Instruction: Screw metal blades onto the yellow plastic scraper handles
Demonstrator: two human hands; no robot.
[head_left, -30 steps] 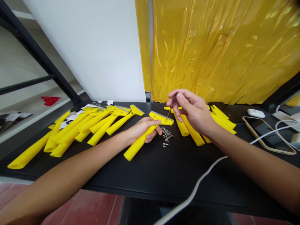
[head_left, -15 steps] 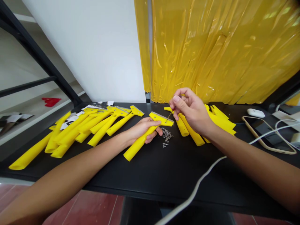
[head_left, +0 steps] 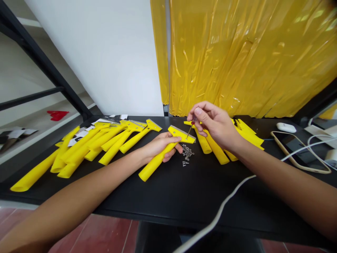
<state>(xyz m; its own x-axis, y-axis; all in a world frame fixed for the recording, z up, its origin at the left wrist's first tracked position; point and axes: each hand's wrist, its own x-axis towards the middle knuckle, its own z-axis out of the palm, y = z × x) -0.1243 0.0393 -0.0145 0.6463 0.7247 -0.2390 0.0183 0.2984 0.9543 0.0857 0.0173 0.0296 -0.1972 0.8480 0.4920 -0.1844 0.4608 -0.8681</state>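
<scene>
My left hand (head_left: 164,146) is closed around the neck of a yellow scraper (head_left: 155,164), thumb lying on its wide head. A metal blade strip runs along the head's far edge. Between the fingertips of my right hand (head_left: 213,121) is a small screwdriver (head_left: 193,122) with a dark red handle. Its thin shaft slants down, the tip at a screw spot on the right part of the scraper head. Just below the head, a small heap of screws and nuts (head_left: 187,153) lies on the black table (head_left: 163,200).
Several yellow scrapers (head_left: 113,144) lie piled at the left, over printed cards. More yellow scraper parts (head_left: 217,149) lie behind and under my right arm. At the right are a phone (head_left: 297,149), a white earbud case (head_left: 286,127) and a white cable (head_left: 226,202) crossing the table's front edge.
My right fingers have shifted slightly left and opened a little, so the screwdriver's red handle shows more. The left hand and the scraper have stayed nearly still.
</scene>
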